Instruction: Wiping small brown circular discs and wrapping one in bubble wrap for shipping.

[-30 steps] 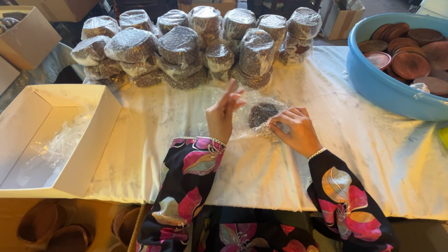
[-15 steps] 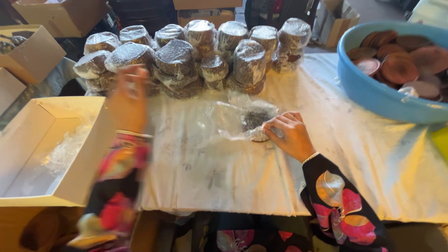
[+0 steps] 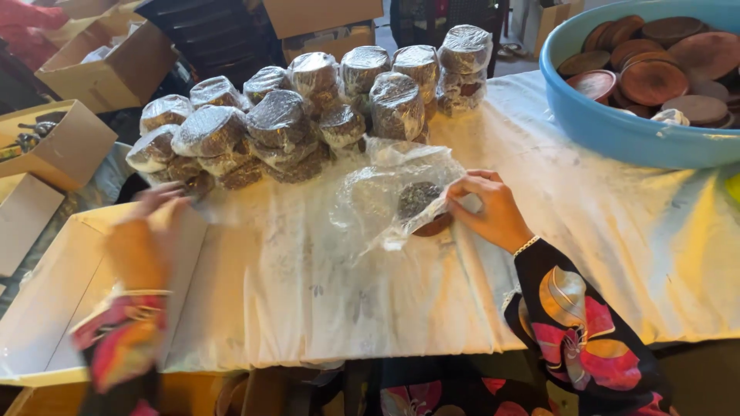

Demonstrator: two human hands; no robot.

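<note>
Your right hand (image 3: 493, 209) pins a dark round disc (image 3: 420, 202) in loose plastic wrap (image 3: 385, 192) on the tabletop (image 3: 308, 293), steadying it. At nine o'clock, your blurred left hand (image 3: 142, 243) hovers over the white box (image 3: 46, 308), seemingly open.

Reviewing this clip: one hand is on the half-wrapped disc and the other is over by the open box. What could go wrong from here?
1. Only the right hand pins the plastic wrap over the dark disc; the loose film may spring open or bunch up.
2. The left hand is blurred with motion beside the pile of wrapped discs; a careless sweep could topple the stacked ones.
3. The disc lies on a creased white cloth; a tug might drag it.
</note>
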